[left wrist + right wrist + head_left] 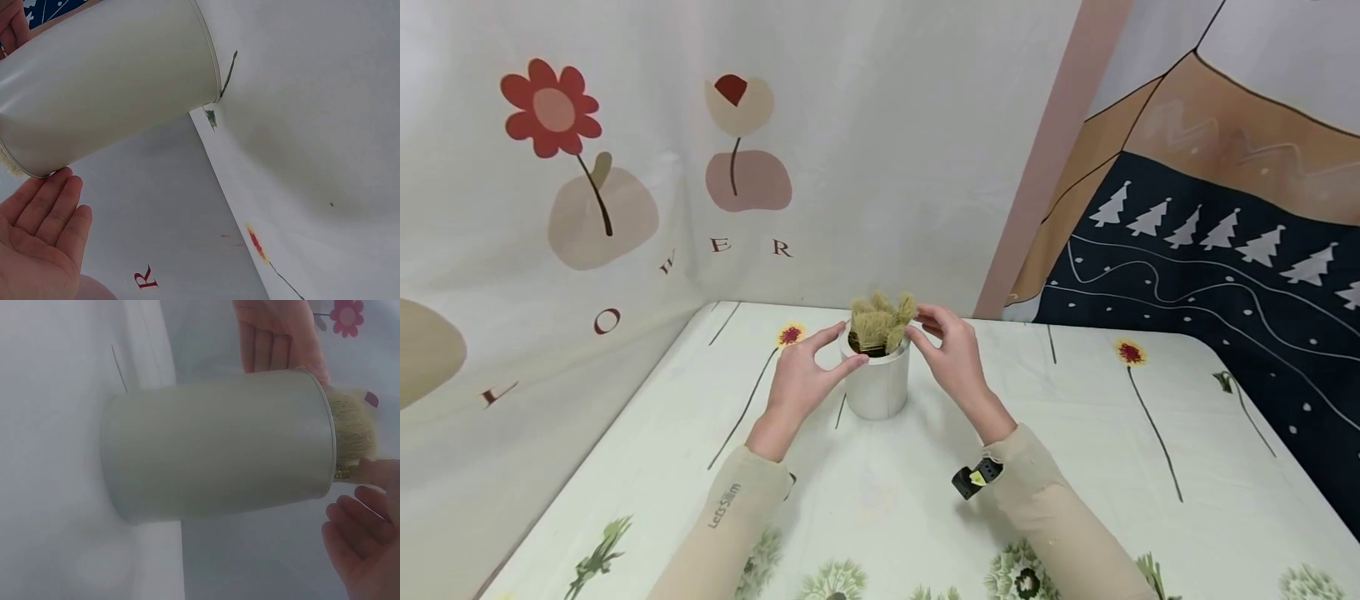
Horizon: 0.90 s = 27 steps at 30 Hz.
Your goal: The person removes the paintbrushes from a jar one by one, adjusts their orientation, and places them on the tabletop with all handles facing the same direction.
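Observation:
A white cylindrical pot stands upright on the table, with several bristly yellow-green tufts rising above its rim. My left hand is at the pot's left side, its thumb at the front of the rim. In the left wrist view the fingers of that hand look fairly straight, tips touching the rim. On the other side, my right hand is beside the tufts. In the right wrist view one fingertip of it meets a tuft; the other fingers are loosely bent near the rim.
A white cloth printed with flowers covers the table. Behind it hangs a pale curtain with flower prints and letters. To the right is a dark fabric with white trees. A black strap is at my right wrist.

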Each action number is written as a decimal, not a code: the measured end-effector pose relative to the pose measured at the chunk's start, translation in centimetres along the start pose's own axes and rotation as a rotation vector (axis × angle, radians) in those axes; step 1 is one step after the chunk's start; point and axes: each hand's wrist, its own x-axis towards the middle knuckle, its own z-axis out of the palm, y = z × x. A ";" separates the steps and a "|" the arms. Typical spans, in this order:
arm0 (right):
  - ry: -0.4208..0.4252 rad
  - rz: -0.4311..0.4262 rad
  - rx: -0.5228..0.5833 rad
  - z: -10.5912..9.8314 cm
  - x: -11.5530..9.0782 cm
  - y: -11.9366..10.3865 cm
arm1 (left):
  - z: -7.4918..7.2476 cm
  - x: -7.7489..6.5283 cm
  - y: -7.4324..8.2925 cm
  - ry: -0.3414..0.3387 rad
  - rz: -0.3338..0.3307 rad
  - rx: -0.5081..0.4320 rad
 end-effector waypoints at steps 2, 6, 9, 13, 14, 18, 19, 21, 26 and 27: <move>-0.003 0.001 0.011 0.2 0.1 -0.1 | 0.0 0.0 0.0 0.000 -0.003 -0.001; -0.013 0.020 0.049 0.6 0.2 -0.2 | 0.1 -0.1 0.0 -0.005 -0.011 -0.005; -0.020 0.034 0.069 0.8 0.3 -0.3 | 0.2 -0.2 0.0 -0.004 -0.011 -0.005; -0.018 0.053 0.066 1.1 0.4 -0.3 | 0.2 -0.2 0.0 -0.001 -0.005 -0.009; -0.016 0.057 0.065 1.1 0.4 -0.3 | 0.2 -0.2 0.0 -0.002 -0.004 -0.009; -0.004 0.060 0.086 1.1 0.5 -0.2 | 0.1 -0.1 0.2 -0.007 -0.009 -0.009; -0.001 0.056 0.094 1.0 0.5 -0.2 | 0.1 -0.1 0.2 -0.008 -0.010 -0.008; 0.007 0.044 0.107 1.0 0.6 -0.2 | 0.0 -0.2 0.3 -0.008 -0.012 -0.009; 0.035 0.035 0.120 0.9 0.8 -0.7 | 0.0 -0.2 0.2 -0.004 -0.012 -0.007; 0.039 0.038 0.124 0.8 0.8 -0.8 | -0.1 -0.2 0.2 -0.004 -0.014 -0.006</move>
